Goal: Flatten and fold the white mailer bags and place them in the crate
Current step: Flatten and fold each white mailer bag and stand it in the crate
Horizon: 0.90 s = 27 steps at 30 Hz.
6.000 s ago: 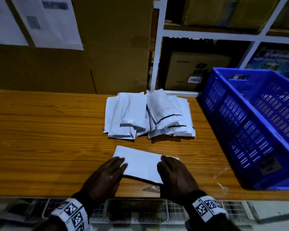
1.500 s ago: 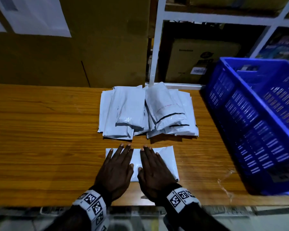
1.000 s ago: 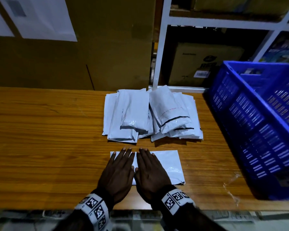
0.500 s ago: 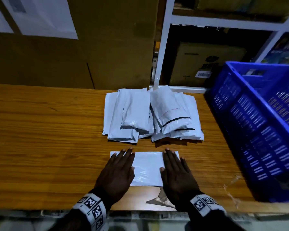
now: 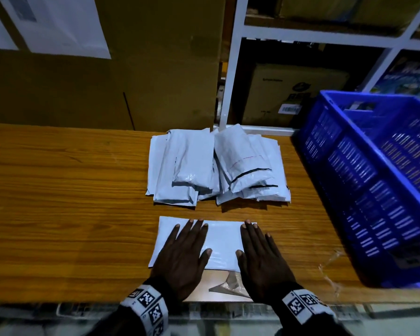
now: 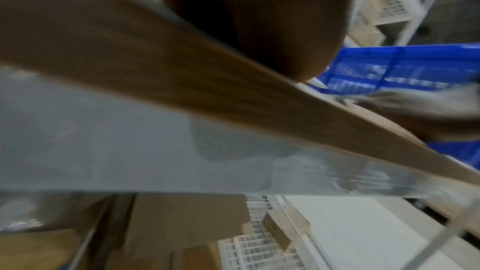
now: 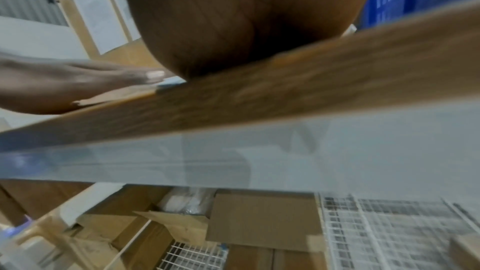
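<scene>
- Table (image 5: pixel 58 214): broad bare wood lies to the left, offering room to work.
- Left hand (image 5: pixel 182 258): fingers straight, pressing flat on the near mailer bag (image 5: pixel 220 241).
- Right hand (image 5: pixel 260 260): fingers straight, pressing the bag's right end; the bag lies close to the table's near edge.
- Pile of mailer bags (image 5: pixel 216 166): just beyond, untouched; most work apparently remains.
- Crate (image 5: pixel 374 178): far right on the table; contents cannot be judged. The gap between pile and crate is narrow.
</scene>
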### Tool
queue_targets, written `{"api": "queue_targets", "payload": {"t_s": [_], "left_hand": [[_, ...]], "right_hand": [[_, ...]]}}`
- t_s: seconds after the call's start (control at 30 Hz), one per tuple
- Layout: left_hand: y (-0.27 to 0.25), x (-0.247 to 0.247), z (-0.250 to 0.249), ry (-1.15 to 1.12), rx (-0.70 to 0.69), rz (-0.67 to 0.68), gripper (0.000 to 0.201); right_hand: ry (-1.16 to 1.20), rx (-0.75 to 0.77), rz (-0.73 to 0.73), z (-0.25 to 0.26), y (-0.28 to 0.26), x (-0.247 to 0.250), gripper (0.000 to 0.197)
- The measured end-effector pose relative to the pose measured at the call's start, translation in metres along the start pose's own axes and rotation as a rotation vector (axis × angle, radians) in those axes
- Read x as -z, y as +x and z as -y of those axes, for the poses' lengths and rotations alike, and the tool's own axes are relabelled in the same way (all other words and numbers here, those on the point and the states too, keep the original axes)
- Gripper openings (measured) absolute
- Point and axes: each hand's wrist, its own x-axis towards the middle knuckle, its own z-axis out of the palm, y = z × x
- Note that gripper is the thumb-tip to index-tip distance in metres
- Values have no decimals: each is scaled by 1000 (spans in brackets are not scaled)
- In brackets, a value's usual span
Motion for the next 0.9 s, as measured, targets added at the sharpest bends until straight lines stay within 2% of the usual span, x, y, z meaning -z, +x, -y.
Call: {"api": "queue_targets", "payload": {"t_s": [0.1,0.17,0.23,0.3,0.37,0.5,0.6,0.73,0.9], "left_hand": [[-5,7,17,-45,165,13,69],[-9,6,34,-63,205,-23,81],[-10,7,45,-85,195,0,83],[-8,12,43,-38,163,18,77],[-8,13,35,-32,102,-18,69],[-7,10,23,-92,22,-81,61],[-2,1,24,-82,16,-65,56],[0,-7,27,-58,19,-45,65],[1,-11,32,-65,3,-84,54]], "right_hand": [[-10,-3,31,-1,-1,2,62],[-15,1,39,-1,-1,4,63],[-25,8,14,5,2,10,66],[26,42,-36,22,10,20,65],[121,90,-53,49,21,23,62],[255,42,-37,88,35,11,59],[262,11,-45,96,36,-2,53],[212,25,-76,96,36,-7,54],[242,7,-91,93,37,-7,52]]}}
